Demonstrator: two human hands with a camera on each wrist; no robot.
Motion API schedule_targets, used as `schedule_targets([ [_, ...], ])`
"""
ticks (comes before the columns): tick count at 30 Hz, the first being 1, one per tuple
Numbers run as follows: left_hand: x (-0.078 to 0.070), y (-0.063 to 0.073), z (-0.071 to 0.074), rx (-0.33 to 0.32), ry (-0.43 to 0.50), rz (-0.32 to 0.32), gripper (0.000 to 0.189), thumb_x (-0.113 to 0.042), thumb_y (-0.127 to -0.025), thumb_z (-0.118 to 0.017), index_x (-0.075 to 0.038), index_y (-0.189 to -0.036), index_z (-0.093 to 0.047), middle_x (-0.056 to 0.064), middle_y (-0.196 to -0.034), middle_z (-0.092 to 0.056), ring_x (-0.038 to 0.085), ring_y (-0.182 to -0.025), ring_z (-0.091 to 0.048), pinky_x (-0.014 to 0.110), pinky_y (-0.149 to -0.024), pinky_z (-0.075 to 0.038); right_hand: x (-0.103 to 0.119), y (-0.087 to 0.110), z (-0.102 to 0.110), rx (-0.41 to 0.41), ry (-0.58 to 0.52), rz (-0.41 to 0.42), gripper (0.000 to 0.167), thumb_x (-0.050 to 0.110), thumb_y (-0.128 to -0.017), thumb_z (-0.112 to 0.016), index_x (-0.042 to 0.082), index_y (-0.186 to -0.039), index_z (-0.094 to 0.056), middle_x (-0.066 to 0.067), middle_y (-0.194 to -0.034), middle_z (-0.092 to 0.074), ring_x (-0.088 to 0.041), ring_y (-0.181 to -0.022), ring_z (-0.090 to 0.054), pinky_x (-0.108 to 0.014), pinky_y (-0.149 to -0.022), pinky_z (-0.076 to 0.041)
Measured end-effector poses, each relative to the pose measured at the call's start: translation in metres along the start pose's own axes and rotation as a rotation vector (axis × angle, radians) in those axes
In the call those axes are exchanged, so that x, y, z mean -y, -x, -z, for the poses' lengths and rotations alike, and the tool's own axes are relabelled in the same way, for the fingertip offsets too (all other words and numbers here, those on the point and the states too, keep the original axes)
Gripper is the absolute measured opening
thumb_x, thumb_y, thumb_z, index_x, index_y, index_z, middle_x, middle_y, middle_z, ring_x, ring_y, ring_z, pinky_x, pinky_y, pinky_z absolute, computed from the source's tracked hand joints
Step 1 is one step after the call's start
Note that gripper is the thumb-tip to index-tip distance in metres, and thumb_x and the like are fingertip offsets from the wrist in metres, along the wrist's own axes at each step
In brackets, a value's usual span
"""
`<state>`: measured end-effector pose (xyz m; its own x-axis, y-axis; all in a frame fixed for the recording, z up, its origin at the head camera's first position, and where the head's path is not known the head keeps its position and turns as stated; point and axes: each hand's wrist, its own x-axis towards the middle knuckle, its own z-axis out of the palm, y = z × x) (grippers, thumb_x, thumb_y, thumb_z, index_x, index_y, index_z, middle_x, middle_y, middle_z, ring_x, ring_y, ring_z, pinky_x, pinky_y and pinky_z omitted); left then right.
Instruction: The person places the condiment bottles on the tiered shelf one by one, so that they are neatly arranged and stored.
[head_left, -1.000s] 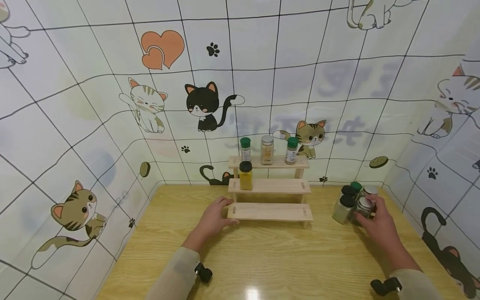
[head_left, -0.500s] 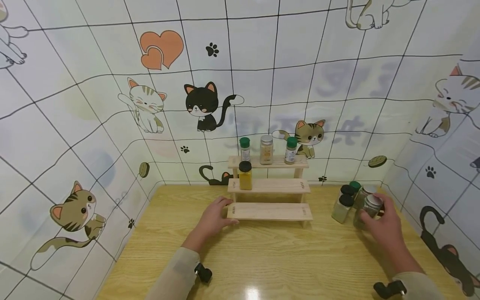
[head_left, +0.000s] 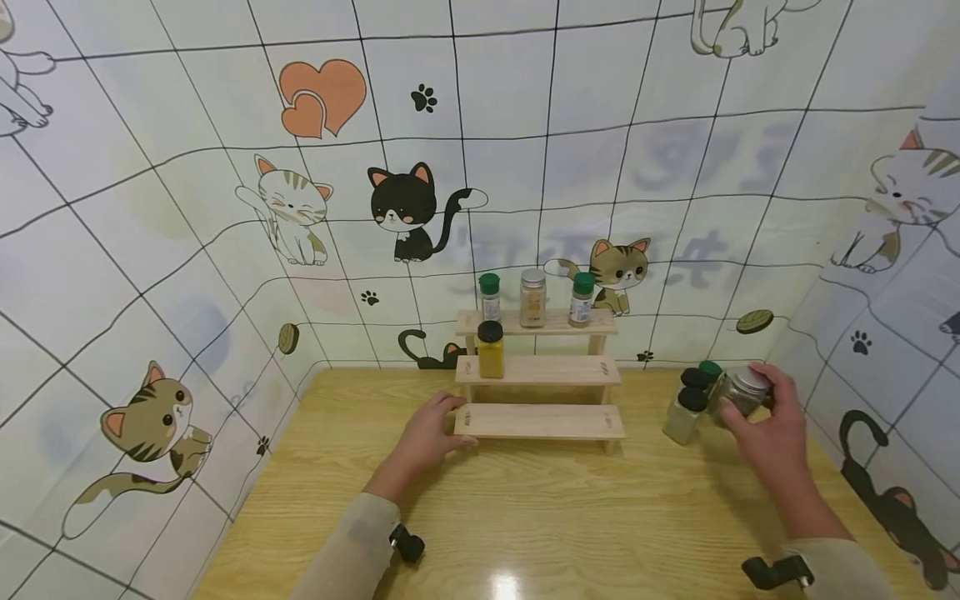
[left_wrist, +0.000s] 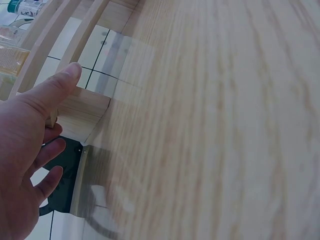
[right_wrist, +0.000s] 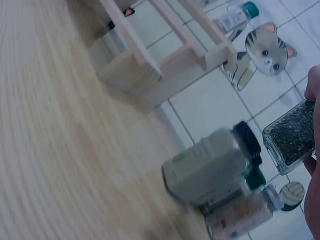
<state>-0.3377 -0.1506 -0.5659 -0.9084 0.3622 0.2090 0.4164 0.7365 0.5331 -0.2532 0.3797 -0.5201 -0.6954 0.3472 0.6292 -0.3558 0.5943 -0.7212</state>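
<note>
A three-step wooden spice rack (head_left: 538, 422) stands against the back wall. At the left end of its lowest step, my left hand (head_left: 427, 435) grips the board between thumb and fingers; the left wrist view shows the thumb (left_wrist: 52, 87) along the board's edge. My right hand (head_left: 776, 442) holds a silver-lidded glass spice jar (head_left: 741, 393) by its upper part. Dark green dried flakes fill that jar (right_wrist: 292, 135), which is lifted off the table and tilted. Just left of it stand a black-capped jar (head_left: 682, 421) of pale powder, another black-capped jar (head_left: 693, 379) and a green-capped jar (head_left: 710, 368).
The top step bears two green-capped jars (head_left: 490, 298) (head_left: 582, 300) and a silver-capped jar (head_left: 533, 298). A yellow jar (head_left: 491, 350) with a black cap sits at the left of the middle step. Low on the right wrist view is a silver-capped jar (right_wrist: 240, 217) with orange-pink contents.
My right hand has lifted the jar of green flakes from the front of the cluster, moving it slightly right and up and tilting it. The left hand has stayed on the rack.
</note>
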Motion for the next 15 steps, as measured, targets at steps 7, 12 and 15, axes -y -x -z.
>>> schedule_targets([
  [7,0.0,-0.001,0.002,0.004,0.005,-0.007,0.078,-0.045,-0.087,-0.096,-0.01,-0.151,-0.065,0.003,-0.143,-0.063,0.03,-0.135,-0.062,0.052,-0.114,-0.052,0.03,-0.008,-0.02,0.08,-0.062,0.005,0.077,-0.013,-0.09,-0.077,0.008,-0.16,-0.051,0.02,-0.134,-0.052,0.001,-0.116,-0.054,-0.01,-0.093,-0.04],
  [12,0.002,-0.001,0.001,-0.001,-0.003,-0.01,0.078,-0.045,-0.087,-0.096,-0.011,-0.15,-0.065,0.003,-0.142,-0.064,0.029,-0.134,-0.063,0.051,-0.114,-0.052,0.046,-0.014,-0.039,0.155,-0.094,0.013,0.076,-0.01,-0.094,-0.077,0.01,-0.161,-0.049,0.016,-0.135,-0.053,-0.001,-0.117,-0.056,-0.011,-0.089,-0.045],
  [15,0.003,0.001,-0.001,-0.002,-0.014,-0.011,0.078,-0.046,-0.086,-0.097,-0.011,-0.148,-0.066,0.003,-0.141,-0.064,0.029,-0.132,-0.063,0.051,-0.114,-0.053,0.053,-0.015,-0.054,0.185,-0.135,0.028,0.074,-0.01,-0.094,-0.077,0.008,-0.161,-0.048,0.008,-0.137,-0.055,-0.003,-0.111,-0.058,-0.011,-0.082,-0.048],
])
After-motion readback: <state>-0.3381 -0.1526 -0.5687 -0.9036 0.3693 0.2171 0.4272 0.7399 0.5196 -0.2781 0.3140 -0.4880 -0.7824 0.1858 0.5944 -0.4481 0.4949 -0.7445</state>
